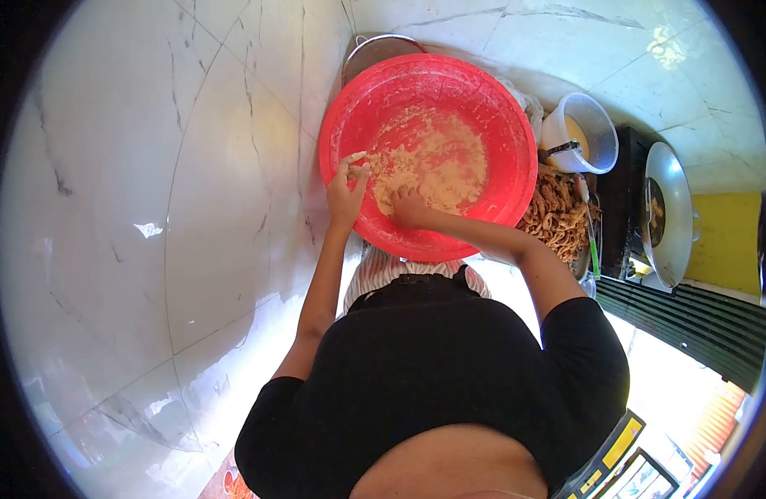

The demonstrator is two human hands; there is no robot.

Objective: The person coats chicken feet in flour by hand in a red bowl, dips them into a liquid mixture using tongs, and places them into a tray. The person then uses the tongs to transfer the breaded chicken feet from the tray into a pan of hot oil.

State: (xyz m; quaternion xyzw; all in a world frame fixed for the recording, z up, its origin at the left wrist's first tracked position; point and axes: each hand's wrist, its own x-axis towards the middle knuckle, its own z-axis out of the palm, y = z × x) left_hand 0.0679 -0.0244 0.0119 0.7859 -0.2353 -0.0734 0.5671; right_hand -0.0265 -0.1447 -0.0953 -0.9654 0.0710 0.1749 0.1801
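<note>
Left hand (346,193) at left edge of red basin (506,125), fingers curled toward thumb; right hand (410,208) lay fingers-down in flour (449,162), whether gripping any could not tell. Open room lay beyond fingers, toward far rim. Round basin's mouth faced up. Right of fingers: bucket (604,140) held pale liquid (576,133); browned strips (558,218) lay heaped; wok (679,200) beyond.

Red basin (425,79), tan powder (449,158), black shirt (441,358)

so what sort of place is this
Probably a small frying kitchen, perhaps a food stall: there is a wide metal pan, a heap of brown, fried-looking pieces, and a red basin holding pale, flour-like powder.
</note>
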